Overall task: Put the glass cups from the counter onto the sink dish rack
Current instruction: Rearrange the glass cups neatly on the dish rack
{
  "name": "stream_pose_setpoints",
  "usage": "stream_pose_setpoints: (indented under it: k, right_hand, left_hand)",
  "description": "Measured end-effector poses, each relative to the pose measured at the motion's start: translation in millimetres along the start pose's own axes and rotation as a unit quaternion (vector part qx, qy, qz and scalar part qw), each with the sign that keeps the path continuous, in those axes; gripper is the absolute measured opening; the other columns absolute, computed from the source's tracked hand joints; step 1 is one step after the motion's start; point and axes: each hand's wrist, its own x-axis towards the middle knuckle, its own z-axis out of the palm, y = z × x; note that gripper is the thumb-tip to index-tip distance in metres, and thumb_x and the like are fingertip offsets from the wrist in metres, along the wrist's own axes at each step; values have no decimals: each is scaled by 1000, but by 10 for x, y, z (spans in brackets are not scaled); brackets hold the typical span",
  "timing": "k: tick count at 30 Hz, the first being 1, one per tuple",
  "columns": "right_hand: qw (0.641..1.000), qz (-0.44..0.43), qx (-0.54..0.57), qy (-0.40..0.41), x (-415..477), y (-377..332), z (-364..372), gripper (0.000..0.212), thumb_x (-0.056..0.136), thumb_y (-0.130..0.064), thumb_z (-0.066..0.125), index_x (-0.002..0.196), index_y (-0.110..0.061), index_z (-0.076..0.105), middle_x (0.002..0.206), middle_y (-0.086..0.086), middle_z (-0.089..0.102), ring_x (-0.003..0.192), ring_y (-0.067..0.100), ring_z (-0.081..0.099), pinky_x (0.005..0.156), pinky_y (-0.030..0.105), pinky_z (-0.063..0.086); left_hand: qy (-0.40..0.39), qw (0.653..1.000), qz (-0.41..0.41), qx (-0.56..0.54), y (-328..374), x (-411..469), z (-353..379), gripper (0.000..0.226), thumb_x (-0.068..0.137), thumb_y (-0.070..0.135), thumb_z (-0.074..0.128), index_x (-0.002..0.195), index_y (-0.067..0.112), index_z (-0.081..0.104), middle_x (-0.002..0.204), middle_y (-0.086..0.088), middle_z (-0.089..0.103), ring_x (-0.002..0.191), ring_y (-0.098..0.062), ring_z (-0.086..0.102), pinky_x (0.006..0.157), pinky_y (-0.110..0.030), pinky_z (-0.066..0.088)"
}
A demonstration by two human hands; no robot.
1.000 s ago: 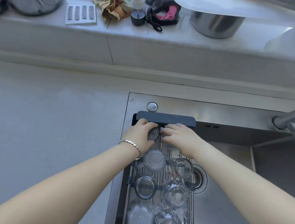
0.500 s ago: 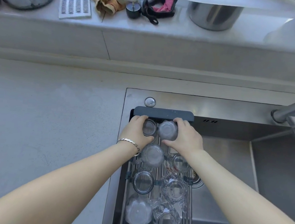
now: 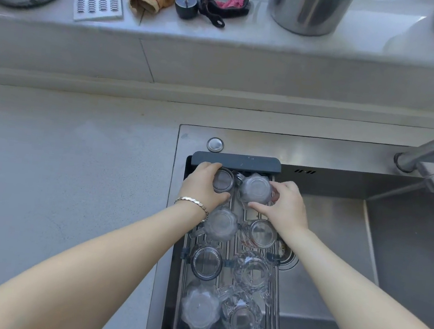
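Head view: each hand, left hand (image 3: 202,184) and right hand (image 3: 284,204), grips a glass cup on the dish rack (image 3: 236,160)

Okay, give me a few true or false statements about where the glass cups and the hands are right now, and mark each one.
1. Both hands are at the far end of the dish rack. True.
2. The left hand is on a glass cup in the rack's far left corner. True.
3. The right hand is turning the faucet. False: it is on a scalloped cup on the rack.
4. Glass cups are waiting on the counter left of the sink. False: that stretch of counter shows none.
5. The bracelet is on the left wrist. True.
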Motion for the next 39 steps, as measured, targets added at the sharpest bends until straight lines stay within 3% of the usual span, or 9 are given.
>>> stream_pose_setpoints:
  k: [7,11,15,17,19,23,27,32,39]
  right_hand:
    - [1000,6,-2,-27,8,-41,-32,76,68,-33,80,131,-8,46,126,12,49,110,27,55,94,36,44]
    - [999,29,4,-43,-43,-98,-139,77,75,-35,74,137,-8,36,133,15,43,117,29,51,99,39,42]
    - [999,8,14,-44,-297,-163,-405,66,78,-45,65,133,-16,42,123,7,47,105,20,54,92,33,43]
    - [990,-21,-47,-130,-469,-162,-443,73,72,-48,70,134,-23,40,130,4,44,115,20,51,97,35,42]
    - [976,-45,-99,-189,-593,-116,-338,76,70,-43,73,135,-29,36,137,0,40,122,21,48,98,35,42]
    - [987,-43,-110,-110,-680,-3,-41,61,76,-33,70,130,-23,44,125,3,50,117,25,47,92,32,42]
    - [999,10,-28,-25,-679,18,70,62,71,-29,76,125,-16,49,118,6,54,114,25,49,92,32,41]
    - [1000,10,-19,-23,-666,43,93,62,70,-29,77,124,-16,50,116,7,54,113,24,50,91,33,42]
    - [1000,8,-1,-17,-699,87,106,61,69,-25,78,123,-16,52,115,8,55,113,24,50,89,31,41]
  left_hand:
    - [-8,1000,-2,0,3,-24,32,69,77,27,74,137,17,40,138,-4,46,122,-23,50,98,-32,44]
    - [-27,999,-16,8,20,-70,-3,81,77,34,72,143,21,27,143,-6,37,122,-26,49,94,-40,49]
    - [72,997,2,-3,-9,-280,-84,52,83,27,65,129,14,45,130,-8,46,115,-24,51,91,-36,48]
    - [19,1000,3,14,-73,-424,-54,44,83,28,64,122,14,51,127,-5,50,114,-22,52,94,-35,48]
    - [-81,995,-3,62,-120,-540,27,58,79,38,65,129,16,46,134,-3,47,120,-22,50,99,-38,47]
    - [-147,978,-33,145,-102,-580,180,80,70,53,70,134,22,34,136,-3,45,120,-28,51,95,-42,47]
    - [-128,968,-44,211,-10,-503,253,75,69,56,68,125,15,39,126,-6,50,110,-29,57,89,-40,45]
    - [-109,971,-18,212,47,-503,236,59,73,43,69,114,10,45,118,-8,58,103,-29,61,81,-36,49]
    - [-106,971,19,214,102,-669,176,56,73,35,69,118,13,44,117,-7,57,104,-30,57,79,-37,50]
